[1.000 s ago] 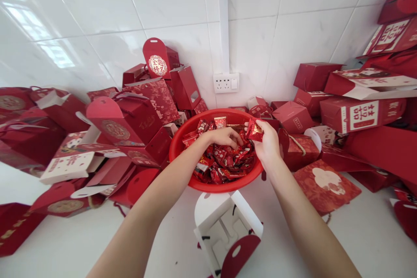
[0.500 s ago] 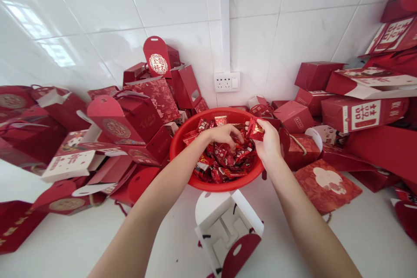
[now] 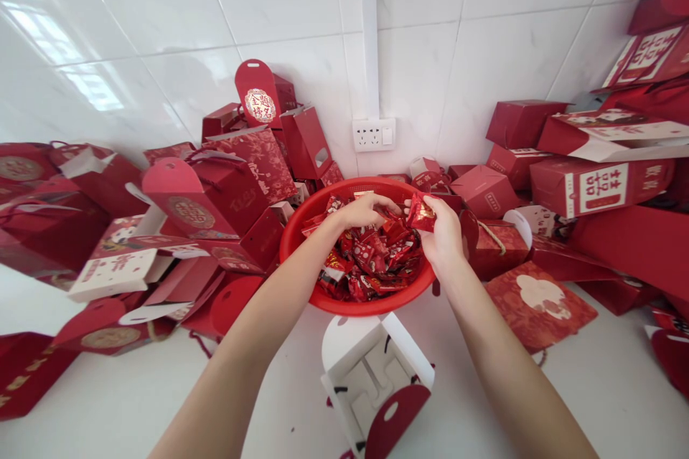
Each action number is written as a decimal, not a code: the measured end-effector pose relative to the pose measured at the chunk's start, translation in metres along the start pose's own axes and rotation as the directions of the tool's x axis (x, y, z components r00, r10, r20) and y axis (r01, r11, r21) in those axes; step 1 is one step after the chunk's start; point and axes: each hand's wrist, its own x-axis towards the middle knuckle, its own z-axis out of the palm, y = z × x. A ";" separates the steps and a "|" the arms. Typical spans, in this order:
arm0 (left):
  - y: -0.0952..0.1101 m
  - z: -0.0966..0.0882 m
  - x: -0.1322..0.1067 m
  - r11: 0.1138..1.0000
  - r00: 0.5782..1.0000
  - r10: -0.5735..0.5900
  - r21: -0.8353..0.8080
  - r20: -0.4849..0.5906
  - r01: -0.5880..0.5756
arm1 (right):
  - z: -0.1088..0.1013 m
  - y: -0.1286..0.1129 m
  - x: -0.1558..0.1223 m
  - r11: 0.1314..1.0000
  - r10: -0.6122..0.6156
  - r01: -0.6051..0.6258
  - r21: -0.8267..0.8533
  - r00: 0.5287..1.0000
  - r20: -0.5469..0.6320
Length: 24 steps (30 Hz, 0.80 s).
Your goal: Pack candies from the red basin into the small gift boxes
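Observation:
Wrapped red candies [image 3: 371, 251] fill a red plastic basket [image 3: 291, 229] with an oval rim. My left hand [image 3: 366, 211] reaches over the back part of the candies, its fingers apart and bent down among the wrappers. No candy shows in its grasp. At the basket's right rim, my right hand [image 3: 444, 233] is closed around a shiny red candy packet [image 3: 421, 214] with gold print. How many packets it holds I cannot tell. Nearer to me stands an open gift box [image 3: 371, 380], white inside, with a red flap and dark cords; no candy shows inside.
Red gift boxes [image 3: 199, 193] crowd the left side of the white table [image 3: 291, 387]. More boxes [image 3: 581, 186] are piled on the right, and a flat red box [image 3: 538, 301] lies near my right forearm. A socket [image 3: 373, 135] is on the tiled wall behind the basket.
My left hand has shifted slightly back and up within the basket, uncovering candies below it. My right hand keeps its hold on the packet, almost still.

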 end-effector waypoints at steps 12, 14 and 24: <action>-0.009 -0.001 0.003 0.997 0.994 -0.062 0.048 -0.086 0.066 | 0.001 0.000 0.000 1.000 0.004 -0.004 0.013 1.000 -0.006; -0.011 -0.001 0.003 0.991 0.990 -0.108 0.066 -0.092 0.114 | 0.001 -0.001 0.000 1.000 0.004 -0.004 0.001 1.000 -0.007; -0.012 -0.003 0.002 0.996 0.986 -0.086 0.018 -0.144 0.090 | -0.001 0.002 0.001 1.000 -0.018 0.018 -0.007 1.000 0.005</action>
